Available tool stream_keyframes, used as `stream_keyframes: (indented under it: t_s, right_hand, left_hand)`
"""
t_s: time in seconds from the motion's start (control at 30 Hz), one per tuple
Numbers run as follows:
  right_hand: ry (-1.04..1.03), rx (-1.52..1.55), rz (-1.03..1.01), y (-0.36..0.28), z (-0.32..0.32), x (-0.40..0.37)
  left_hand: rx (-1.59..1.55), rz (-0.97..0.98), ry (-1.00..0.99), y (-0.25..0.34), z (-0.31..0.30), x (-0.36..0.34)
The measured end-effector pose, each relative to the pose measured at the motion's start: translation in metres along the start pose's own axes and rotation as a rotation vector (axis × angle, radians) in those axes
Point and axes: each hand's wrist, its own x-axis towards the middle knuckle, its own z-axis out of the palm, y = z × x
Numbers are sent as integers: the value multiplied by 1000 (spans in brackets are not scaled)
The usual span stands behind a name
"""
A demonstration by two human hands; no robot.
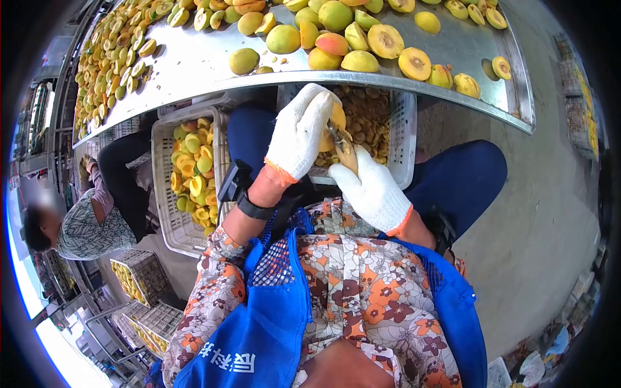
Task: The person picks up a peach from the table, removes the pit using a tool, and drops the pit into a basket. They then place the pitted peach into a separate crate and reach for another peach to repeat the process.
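Note:
My left hand (299, 132), in a white knit glove, is closed around a yellow peach half (337, 118) just below the table edge. My right hand (374, 195), gloved the same way, grips a pitting tool (347, 156) with a wooden handle. The tool's metal end meets the fruit; its exact shape is partly hidden. Under both hands, between my knees, stands a pale crate (405, 139) of brown pits and scraps. Whole and halved peaches (283, 40) lie on the metal table (213, 72) in front, some halves with pits showing.
A crate (162, 200) of pitted peach halves stands by my left knee. Many cut halves (116, 58) cover the table's left side. At the far left a co-worker (97, 223) sits near more filled crates (139, 275). Stacked crates (582, 116) stand at the right.

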Motion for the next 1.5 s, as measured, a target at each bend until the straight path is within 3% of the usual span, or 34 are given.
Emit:
stream_keyframes:
  t_s: [0.13,0.23,0.3,0.37,0.57,0.7,0.73,0.83,1.07,1.2,1.4,1.5]
  right_hand:
    - [-58,234,75,-6,-7,6]
    - [-115,227,152,-1,-8,7]
    - [-88,158,166,4,-1,2]
    - [-69,90,181,5,1,-2]
    - [-141,305,176,2,-7,6]
    - [-51,15,-10,10,-3,5]
    - [-34,-118,-89,12,-3,6]
    - [118,-154,-85,3,2,7]
    - [88,-304,-107,14,5,7]
    - [102,-223,-60,4,5,3]
    - [28,66,-34,2,-1,-3]
    - [-36,208,64,-2,-6,-1]
  left_hand:
    - [35,28,64,-3,7,-5]
    - [17,56,162,-6,11,-8]
    - [51,16,-33,-9,0,0]
    - [-62,-49,-93,-15,-1,0]
    - [117,125,163,-9,16,-13]
    - [-111,93,312,-27,25,-16]
    - [-11,156,326,-30,25,-17]
    - [-158,78,420,-31,34,-19]
    - [-42,117,436,-28,33,-24]
    - [71,123,438,-16,31,-28]
    - [136,306,317,-17,29,-31]
    - [71,257,318,-14,33,-29]
